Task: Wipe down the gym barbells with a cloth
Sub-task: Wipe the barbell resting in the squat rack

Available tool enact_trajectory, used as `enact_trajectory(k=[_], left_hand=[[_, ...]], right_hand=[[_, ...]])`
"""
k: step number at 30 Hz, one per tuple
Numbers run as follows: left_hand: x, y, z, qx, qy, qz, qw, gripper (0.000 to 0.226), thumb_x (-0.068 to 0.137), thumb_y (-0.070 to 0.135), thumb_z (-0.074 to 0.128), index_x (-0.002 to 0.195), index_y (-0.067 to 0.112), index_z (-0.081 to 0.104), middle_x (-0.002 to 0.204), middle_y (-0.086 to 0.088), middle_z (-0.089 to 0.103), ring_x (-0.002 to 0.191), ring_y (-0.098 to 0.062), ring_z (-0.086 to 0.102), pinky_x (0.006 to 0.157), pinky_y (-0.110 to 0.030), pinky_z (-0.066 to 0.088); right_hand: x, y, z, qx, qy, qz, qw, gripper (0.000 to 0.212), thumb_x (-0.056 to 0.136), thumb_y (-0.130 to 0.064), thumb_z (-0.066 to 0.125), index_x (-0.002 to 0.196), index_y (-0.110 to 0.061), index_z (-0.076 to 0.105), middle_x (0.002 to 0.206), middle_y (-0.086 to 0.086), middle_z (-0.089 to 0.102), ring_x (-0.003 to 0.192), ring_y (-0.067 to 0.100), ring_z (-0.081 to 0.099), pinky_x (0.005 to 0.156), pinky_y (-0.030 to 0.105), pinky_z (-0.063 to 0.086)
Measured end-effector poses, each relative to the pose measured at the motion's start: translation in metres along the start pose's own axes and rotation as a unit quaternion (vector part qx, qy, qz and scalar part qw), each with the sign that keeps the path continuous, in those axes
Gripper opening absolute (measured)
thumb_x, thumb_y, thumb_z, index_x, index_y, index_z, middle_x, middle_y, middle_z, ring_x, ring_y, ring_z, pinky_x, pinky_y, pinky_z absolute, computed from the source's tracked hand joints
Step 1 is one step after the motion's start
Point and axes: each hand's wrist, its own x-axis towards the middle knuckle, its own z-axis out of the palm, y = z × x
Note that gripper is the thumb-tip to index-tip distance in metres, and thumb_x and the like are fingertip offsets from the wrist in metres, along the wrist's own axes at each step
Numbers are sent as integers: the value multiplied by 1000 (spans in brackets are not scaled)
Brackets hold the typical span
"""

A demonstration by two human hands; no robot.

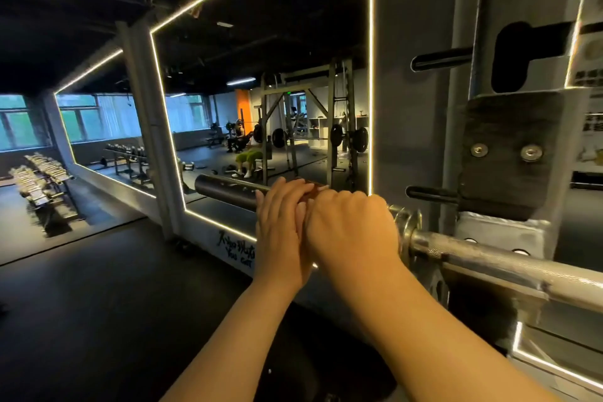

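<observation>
A steel barbell (489, 259) lies across a rack hook at the right, and its dark sleeve (225, 190) sticks out to the left. Both my hands sit side by side on the sleeve, just left of the collar (406, 227). My left hand (280, 228) wraps over the sleeve, fingers laid across the top. My right hand (354, 232) curls over the sleeve next to it. A small brownish scrap of cloth (315, 192) shows between the fingertips; the rest of it is hidden under my hands.
The grey rack upright (509, 147) with black pegs (440, 59) stands close on the right. A lit-edged wall mirror (261, 91) fills the wall behind the sleeve and reflects people and racks. A dumbbell rack (42, 179) stands far left on dark floor.
</observation>
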Motion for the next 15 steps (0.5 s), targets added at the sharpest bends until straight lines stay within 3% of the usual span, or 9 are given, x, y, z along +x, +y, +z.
enact_trajectory(k=[1, 3, 6, 10, 12, 15], left_hand=[[1, 2, 0, -15, 3, -4, 1000, 56, 105, 57, 27, 138, 20, 52, 146, -1, 50, 149, -19, 31, 122, -60, 20], [4, -1, -1, -16, 11, 15, 1000, 48, 107, 49, 22, 134, 24, 53, 141, -2, 55, 145, -25, 38, 121, -62, 19], [10, -16, -1, 7, 15, 24, 1000, 44, 109, 40, 20, 131, 25, 54, 138, 0, 57, 144, -23, 40, 122, -61, 15], [18, -26, -3, 34, 45, -25, 998, 43, 108, 35, 21, 126, 23, 58, 134, 5, 57, 143, -20, 41, 123, -60, 14], [17, -15, 0, 12, 52, -62, 997, 44, 106, 37, 22, 126, 21, 58, 134, 11, 52, 145, -17, 35, 122, -58, 18], [9, 1, 2, 4, 17, -66, 998, 54, 103, 44, 19, 134, 19, 57, 145, 6, 49, 150, -13, 23, 124, -52, 18]], right_hand=[[-1, 1, 2, 1, 9, -6, 1000, 23, 109, -20, 34, 116, -9, 52, 105, 8, 57, 93, 28, 62, 68, 39, 38], [0, 3, 3, 1, 21, -7, 1000, 38, 108, -22, 18, 114, -9, 54, 105, 8, 57, 86, 27, 56, 67, 39, 34], [1, 2, 3, -13, 13, 7, 1000, 57, 93, -23, -2, 107, -12, 52, 92, 8, 45, 77, 26, 41, 67, 41, 30], [2, 0, 7, -32, 10, 32, 999, 30, 107, -18, 24, 106, -11, 53, 87, 7, 40, 74, 24, 40, 65, 39, 29], [3, 0, 8, -31, 9, 39, 999, 26, 108, -20, 29, 108, -11, 54, 87, 7, 41, 74, 24, 41, 65, 39, 30], [2, 0, 9, -37, 15, 21, 999, 22, 108, -20, 32, 107, -11, 52, 87, 8, 39, 74, 24, 41, 66, 39, 34]])
